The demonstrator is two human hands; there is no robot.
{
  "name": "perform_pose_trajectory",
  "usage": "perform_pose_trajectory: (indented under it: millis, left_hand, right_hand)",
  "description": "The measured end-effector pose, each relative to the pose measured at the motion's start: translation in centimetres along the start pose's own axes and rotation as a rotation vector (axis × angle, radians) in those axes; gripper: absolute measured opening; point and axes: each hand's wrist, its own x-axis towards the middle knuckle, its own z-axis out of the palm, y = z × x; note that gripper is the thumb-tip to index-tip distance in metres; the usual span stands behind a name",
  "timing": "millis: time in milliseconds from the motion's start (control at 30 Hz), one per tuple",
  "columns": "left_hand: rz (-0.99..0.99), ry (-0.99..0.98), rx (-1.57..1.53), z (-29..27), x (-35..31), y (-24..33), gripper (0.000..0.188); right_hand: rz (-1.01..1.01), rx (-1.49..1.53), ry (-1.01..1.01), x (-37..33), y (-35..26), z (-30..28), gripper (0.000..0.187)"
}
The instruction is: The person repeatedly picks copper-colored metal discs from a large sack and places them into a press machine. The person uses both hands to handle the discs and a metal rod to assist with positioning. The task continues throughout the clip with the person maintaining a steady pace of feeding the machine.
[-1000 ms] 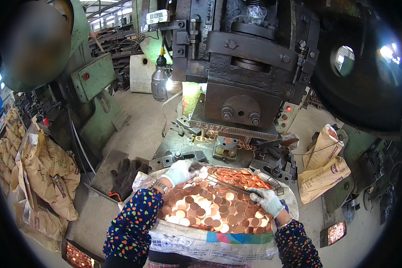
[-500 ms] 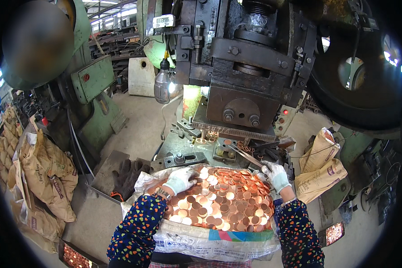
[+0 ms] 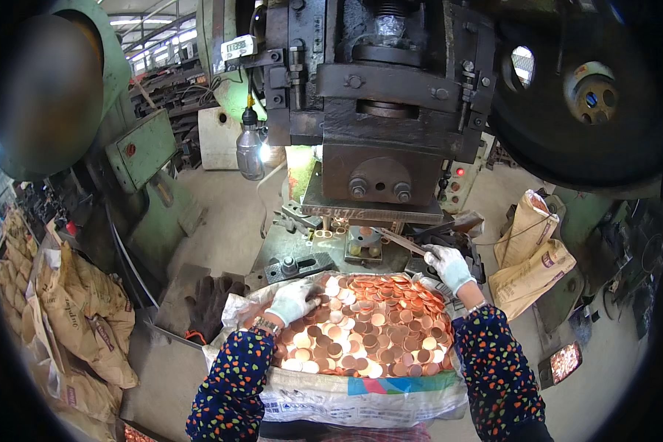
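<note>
A heap of round copper discs fills a white woven sack spread open in front of me. My left hand, in a white glove, rests at the heap's left edge with its fingers curled in on the discs. What lies between those fingertips is hidden. At the heap's far right, my gloved right hand grips long metal tweezers. Their tips point left, close to a small die block on the press bed, under the dark press ram.
Copper-coloured rings lie by the die. A bolted clamp stands on the bed's near left. Dark gloves lie on a tray at left. Brown paper sacks stand left, others right. A large flywheel overhangs at right.
The whole view has shifted slightly. The tweezer tips have drawn back a little from the die block. My left hand stays at the heap's left edge.
</note>
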Motion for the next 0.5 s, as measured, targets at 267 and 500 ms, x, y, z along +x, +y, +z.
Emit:
perform_pose_trajectory:
  millis: [267, 500]
  left_hand:
    - [0.033, -0.005, -0.021, -0.2, 0.1, -0.1, 0.030]
    - [0.011, -0.051, -0.022, -0.4, 0.4, 0.1, 0.031]
  right_hand:
    - [0.031, -0.037, -0.039, 0.3, 1.3, 2.3, 0.036]
    - [-0.307, -0.389, 0.056, -0.9, 2.9, 3.7, 0.034]
